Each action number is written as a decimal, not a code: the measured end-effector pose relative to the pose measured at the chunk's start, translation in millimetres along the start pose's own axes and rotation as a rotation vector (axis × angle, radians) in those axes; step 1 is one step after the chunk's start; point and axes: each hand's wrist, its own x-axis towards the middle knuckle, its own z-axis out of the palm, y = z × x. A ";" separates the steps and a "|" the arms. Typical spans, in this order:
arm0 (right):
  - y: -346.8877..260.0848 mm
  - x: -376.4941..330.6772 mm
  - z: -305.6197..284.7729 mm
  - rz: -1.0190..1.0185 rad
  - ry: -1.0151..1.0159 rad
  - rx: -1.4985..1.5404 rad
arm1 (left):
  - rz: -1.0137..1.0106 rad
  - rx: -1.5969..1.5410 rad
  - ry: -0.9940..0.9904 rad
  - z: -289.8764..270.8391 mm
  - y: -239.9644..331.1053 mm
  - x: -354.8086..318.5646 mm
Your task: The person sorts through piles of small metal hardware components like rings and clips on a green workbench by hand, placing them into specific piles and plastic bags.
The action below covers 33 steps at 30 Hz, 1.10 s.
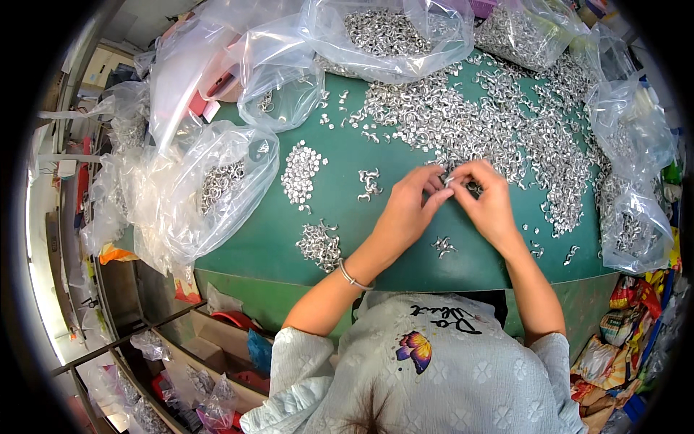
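My left hand (410, 206) and my right hand (489, 205) meet over the green table, fingertips pinched together on a small silver metal piece (449, 181). Its exact shape is partly covered by my fingers. Just beyond them spreads a wide heap of curved silver metal pieces (416, 116). To the left of my left hand lies a small cluster of the curved pieces (369, 185). Nearer to me, between my forearms, sits another little cluster (444, 247). A pile of silver pieces (319, 244) rests beside my left forearm, and small blocky silver bits (301, 173) lie beyond it.
Clear plastic bags with metal pieces stand along the table's left side (224, 188), far edge (394, 65) and right side (632, 166). Open drawers or boxes (195, 340) are below at the left. Colourful packages (614, 325) are stacked at the lower right.
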 end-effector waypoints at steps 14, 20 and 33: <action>30.2 53.1 1.3 -0.261 -0.188 -0.746 | -0.164 0.818 0.925 -219.3 15.2 -46.8; 24.5 37.5 -10.7 -0.323 -0.258 -0.735 | -0.004 1.191 0.817 -215.1 2.0 -51.5; 13.2 -36.2 -47.6 -0.236 -0.084 -0.537 | 0.137 0.488 -0.032 -3.5 10.7 -26.6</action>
